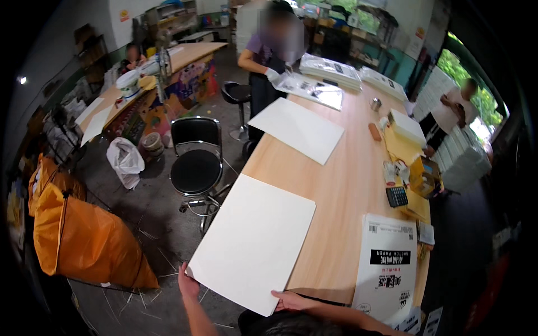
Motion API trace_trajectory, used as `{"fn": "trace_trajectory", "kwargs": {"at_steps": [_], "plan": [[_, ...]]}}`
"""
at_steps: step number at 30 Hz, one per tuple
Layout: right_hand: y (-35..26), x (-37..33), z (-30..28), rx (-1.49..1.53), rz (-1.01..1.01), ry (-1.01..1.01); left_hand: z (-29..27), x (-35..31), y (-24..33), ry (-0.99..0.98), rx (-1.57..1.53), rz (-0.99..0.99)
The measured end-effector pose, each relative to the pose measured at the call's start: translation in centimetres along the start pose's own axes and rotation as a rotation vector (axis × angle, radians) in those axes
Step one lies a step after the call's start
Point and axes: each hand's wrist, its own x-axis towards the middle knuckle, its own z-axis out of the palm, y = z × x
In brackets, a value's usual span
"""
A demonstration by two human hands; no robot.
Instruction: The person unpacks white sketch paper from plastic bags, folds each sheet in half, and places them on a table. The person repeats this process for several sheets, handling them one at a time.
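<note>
A large stack of white paper sheets lies at the near end of the wooden table, its near left part jutting past the edge. My left hand is closed on its left corner. At the near right corner my right hand grips it, thumb on top and the other fingers partly hidden beneath. Farther up the table lies a second white paper stack. To the right of my right hand is a white printed sketch paper cover with black lettering.
Along the right edge of the table sit a calculator, a yellow box and a metal cup. A co-worker handles wrapped packs at the far end. A black chair and an orange sack stand left.
</note>
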Motion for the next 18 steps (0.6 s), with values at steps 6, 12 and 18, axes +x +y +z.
{"fn": "trace_trajectory", "kwargs": {"at_steps": [6,12,18], "plan": [[-12.0,-3.2,-6.4,-1.122,-0.172,0.236,1.3,-0.3,-1.0,0.022,-0.233,0.065],[-27.0,-2.3,-14.7,-1.654,-0.69,0.949,0.6,1.5,1.2,-0.031,-0.054,0.036],[-32.0,-1.3,-13.8,-1.768,-0.451,0.644,3.4,2.1,3.5,0.071,0.083,0.194]]}}
